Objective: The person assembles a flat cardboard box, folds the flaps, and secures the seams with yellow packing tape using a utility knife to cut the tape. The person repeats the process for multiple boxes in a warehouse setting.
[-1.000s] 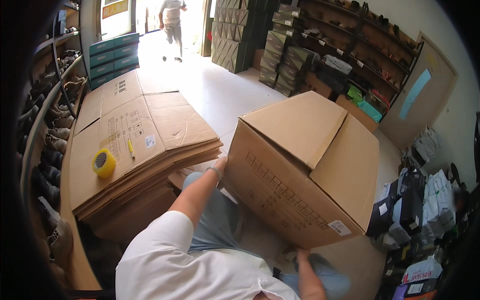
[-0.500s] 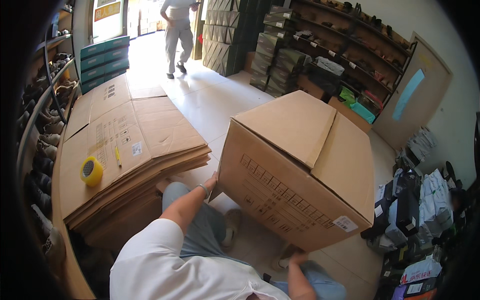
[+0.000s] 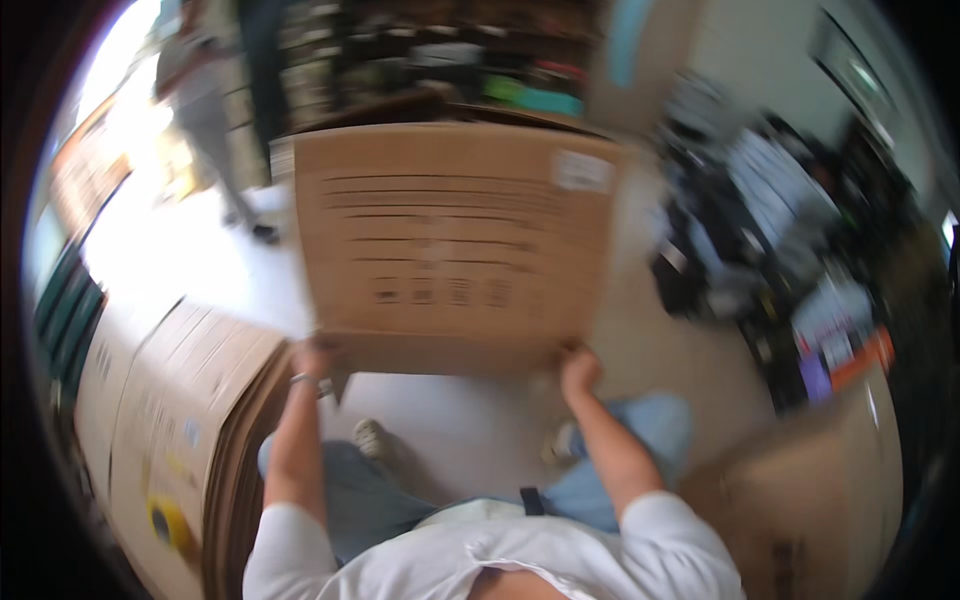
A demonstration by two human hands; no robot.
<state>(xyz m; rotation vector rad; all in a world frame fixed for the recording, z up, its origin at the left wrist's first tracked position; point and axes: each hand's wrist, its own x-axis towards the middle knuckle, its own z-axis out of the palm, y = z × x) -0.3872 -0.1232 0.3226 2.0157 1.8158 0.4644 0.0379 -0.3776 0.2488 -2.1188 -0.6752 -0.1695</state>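
A large brown cardboard carton [image 3: 450, 225] is held in front of me, one printed side facing me and a white label near its upper right corner. My left hand [image 3: 314, 358], with a band at the wrist, is closed on its lower left corner. At the lower right corner, my right hand [image 3: 579, 368] grips the carton too. Motion blurs both hands, and some of their fingers are hidden by the cardboard. Along the carton's far upper edge, darker cardboard edges stick up.
To my left lies a stack of flattened cartons [image 3: 165, 400] bearing a yellow tape roll [image 3: 170, 524]. Another carton [image 3: 810, 490] stands at lower right. Bagged parcels [image 3: 770, 190] are heaped on the right. A person [image 3: 200, 110] stands far left; shelves [image 3: 530, 25] line the back.
The carton has turned and tipped, so its printed side now faces me squarely. My right hand has risen to its lower right corner. The view has swung right.
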